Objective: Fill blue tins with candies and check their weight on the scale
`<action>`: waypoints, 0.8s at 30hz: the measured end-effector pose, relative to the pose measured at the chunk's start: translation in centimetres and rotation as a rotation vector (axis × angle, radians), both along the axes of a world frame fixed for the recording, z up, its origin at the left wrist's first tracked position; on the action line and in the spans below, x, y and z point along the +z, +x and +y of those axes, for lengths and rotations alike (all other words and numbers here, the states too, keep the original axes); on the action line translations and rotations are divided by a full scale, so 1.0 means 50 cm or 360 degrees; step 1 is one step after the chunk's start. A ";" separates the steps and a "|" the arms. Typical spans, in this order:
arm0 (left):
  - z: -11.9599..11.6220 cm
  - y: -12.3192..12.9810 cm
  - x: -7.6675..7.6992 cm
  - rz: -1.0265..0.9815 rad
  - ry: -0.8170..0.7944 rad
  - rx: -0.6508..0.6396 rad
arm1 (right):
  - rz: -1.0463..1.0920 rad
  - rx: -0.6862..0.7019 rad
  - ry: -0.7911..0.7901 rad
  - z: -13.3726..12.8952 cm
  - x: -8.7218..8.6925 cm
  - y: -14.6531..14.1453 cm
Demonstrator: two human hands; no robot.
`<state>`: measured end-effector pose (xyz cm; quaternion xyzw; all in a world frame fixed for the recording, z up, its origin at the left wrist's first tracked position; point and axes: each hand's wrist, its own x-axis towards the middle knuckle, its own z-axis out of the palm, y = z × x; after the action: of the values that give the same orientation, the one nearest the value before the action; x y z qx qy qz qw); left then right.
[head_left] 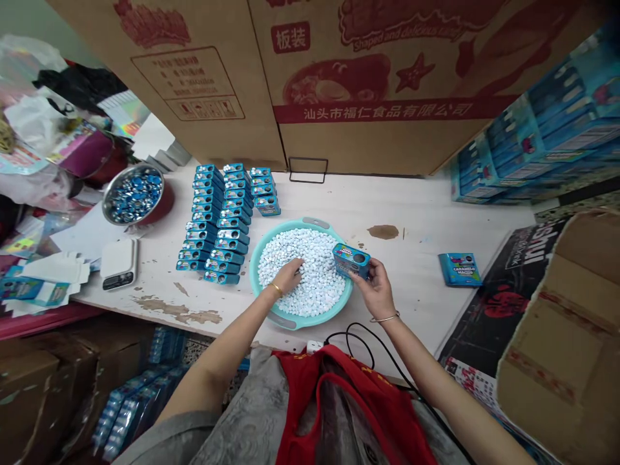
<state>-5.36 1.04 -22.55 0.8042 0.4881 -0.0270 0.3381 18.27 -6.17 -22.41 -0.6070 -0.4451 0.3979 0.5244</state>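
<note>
White pieces partly hide the left fingers; the cardboard box's top is cropped.

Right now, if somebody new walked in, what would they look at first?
Probably the round teal basin in the middle, full of little white pieces, with the left hand dipped in and the right hand holding a blue box over its right edge. Next might come the rows of small blue boxes to its left, and the huge cardboard carton with red printing behind.
</note>
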 end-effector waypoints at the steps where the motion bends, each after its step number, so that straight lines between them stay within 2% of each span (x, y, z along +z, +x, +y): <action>1: -0.001 -0.011 0.014 -0.0047 -0.0004 -0.0006 | -0.0038 -0.0004 0.0007 -0.002 0.004 0.005; 4: -0.003 -0.043 0.079 -0.0170 0.0002 -0.0058 | -0.0171 0.0010 0.0024 -0.010 0.020 0.019; 7: 0.000 -0.058 0.166 -0.0254 0.0034 -0.0134 | -0.0303 0.0091 0.0069 -0.012 0.040 0.020; 10: 0.011 -0.050 0.250 -0.0258 0.0094 -0.0287 | -0.0390 0.0202 0.0139 -0.008 0.052 0.005; 12: 0.020 -0.032 0.295 -0.0144 0.0132 -0.0436 | -0.0418 0.0266 0.0185 -0.006 0.055 -0.010; 15: 0.025 0.006 0.346 0.0214 0.0181 -0.0625 | -0.0434 0.0335 0.0243 -0.008 0.054 -0.029; 19: 0.006 0.069 0.404 0.0660 0.0308 -0.0722 | -0.0436 0.0362 0.0276 -0.015 0.052 -0.044; 22: -0.014 0.106 0.442 0.0771 0.0375 -0.0763 | -0.0427 0.0348 0.0272 -0.017 0.047 -0.050; 24: -0.018 0.109 0.453 0.0746 0.0401 -0.0760 | -0.0416 0.0334 0.0266 -0.017 0.042 -0.052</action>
<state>0.07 0.14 0.09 0.9029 0.3503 -0.2285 0.0993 15.65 -7.04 -20.29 -0.5580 -0.6019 0.3300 0.4663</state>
